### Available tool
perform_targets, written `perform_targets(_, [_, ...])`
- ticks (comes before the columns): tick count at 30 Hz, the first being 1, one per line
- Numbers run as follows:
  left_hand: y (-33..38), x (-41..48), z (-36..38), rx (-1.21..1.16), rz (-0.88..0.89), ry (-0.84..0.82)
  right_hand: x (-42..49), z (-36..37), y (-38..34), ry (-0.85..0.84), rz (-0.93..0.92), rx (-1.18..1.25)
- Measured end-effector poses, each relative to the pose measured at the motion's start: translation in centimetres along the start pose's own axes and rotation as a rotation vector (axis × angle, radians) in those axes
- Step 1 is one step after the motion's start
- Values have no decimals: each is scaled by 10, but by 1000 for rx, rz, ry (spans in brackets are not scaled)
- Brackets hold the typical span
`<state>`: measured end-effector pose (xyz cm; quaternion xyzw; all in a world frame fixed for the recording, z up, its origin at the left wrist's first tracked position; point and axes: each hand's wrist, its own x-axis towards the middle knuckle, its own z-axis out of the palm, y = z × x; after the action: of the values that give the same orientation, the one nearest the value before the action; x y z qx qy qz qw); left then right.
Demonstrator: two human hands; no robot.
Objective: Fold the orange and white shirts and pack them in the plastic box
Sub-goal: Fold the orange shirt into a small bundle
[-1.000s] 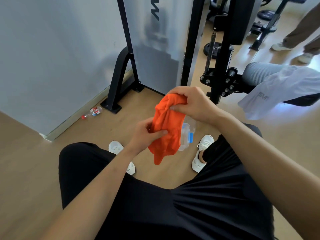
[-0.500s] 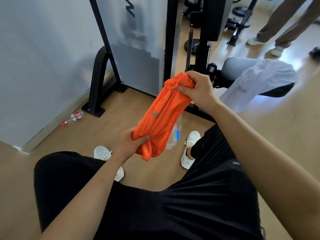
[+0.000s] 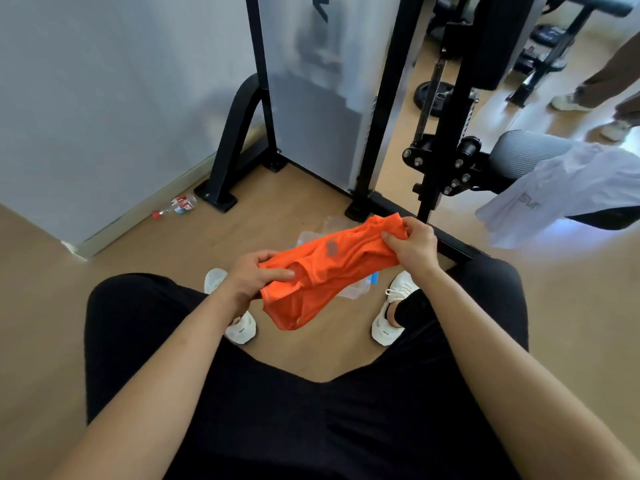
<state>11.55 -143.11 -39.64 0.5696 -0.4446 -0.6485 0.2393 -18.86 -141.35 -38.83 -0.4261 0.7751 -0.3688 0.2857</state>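
Observation:
I hold the bunched orange shirt [image 3: 329, 268] stretched between both hands above the floor. My left hand [image 3: 254, 275] grips its lower left end and my right hand [image 3: 414, 245] pinches its upper right end. A grey logo shows on the cloth. Under the shirt, on the floor between my feet, sits the clear plastic box [image 3: 353, 291] with a blue clasp, mostly hidden by the cloth. The white shirt [image 3: 561, 195] hangs over a padded roller of the gym machine at the right.
A black gym machine frame [image 3: 436, 150] stands right behind the box. A plastic bottle [image 3: 176, 206] lies by the wall at the left. Another person's legs [image 3: 602, 98] are at the far right. My knees in black trousers flank the box.
My hands have pulled apart and lowered, drawing the orange shirt out from a hanging bundle into a near-horizontal band over the box.

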Motion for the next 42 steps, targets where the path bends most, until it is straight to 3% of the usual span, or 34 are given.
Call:
perform_targets(7, [-3,5,15,-104,29,160,-59,32,-33,-113,-313,5])
perform_targets(13, [-1,0,34,-173,96,159,-86,69,-34,-208,-346,68])
perform_targets(20, [1,-2,31,-240,110,60,-99,74,-28,-380,-575,-34])
perform_targets(23, [-5,2,30,-163,179,66,-98,65,-29,-537,-348,231])
perform_targets(25, [-6,4,27,-116,212,63,-93,60,-29,-536,-193,402])
perform_targets(29, [0,-1,21,20,266,-10,-72,48,-20,-209,-310,150])
perform_targets(32, [4,-6,13,136,294,-104,-61,36,-17,-318,-342,-28])
perform_targets(35, [6,-10,8,222,304,-198,-58,31,-15,-496,-297,0])
perform_targets(42, [2,-6,13,221,181,-137,-54,32,-13,-292,-173,117])
